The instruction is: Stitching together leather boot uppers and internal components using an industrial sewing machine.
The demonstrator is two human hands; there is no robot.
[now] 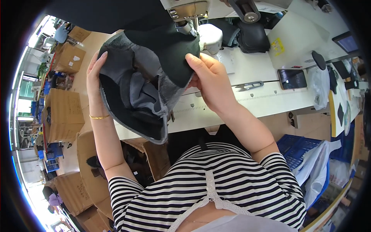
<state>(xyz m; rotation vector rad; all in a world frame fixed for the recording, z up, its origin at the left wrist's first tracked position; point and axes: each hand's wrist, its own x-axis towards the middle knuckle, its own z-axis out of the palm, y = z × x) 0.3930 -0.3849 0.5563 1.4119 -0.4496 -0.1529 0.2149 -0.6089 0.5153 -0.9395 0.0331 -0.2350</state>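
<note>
A white worktop [286,96] spreads beneath the right fingers [195,63], which pinch one edge of a dark fabric piece [133,91] held between them and the left fingers [102,60], closed on its opposite edge. Holding the layers even and lightly taut near the presser foot [187,29], just beyond the right fingers, should suit stitching; rightward lie numbered ruler marks [252,95], then a yellow sticker [277,46] too small to read.

Looks like a sewing workshop, judging by a sewing machine [189,11], thread snips [243,87] to its near right, a ruler-marked worktable [224,102] beneath it, cardboard boxes [66,116] well to its left.
</note>
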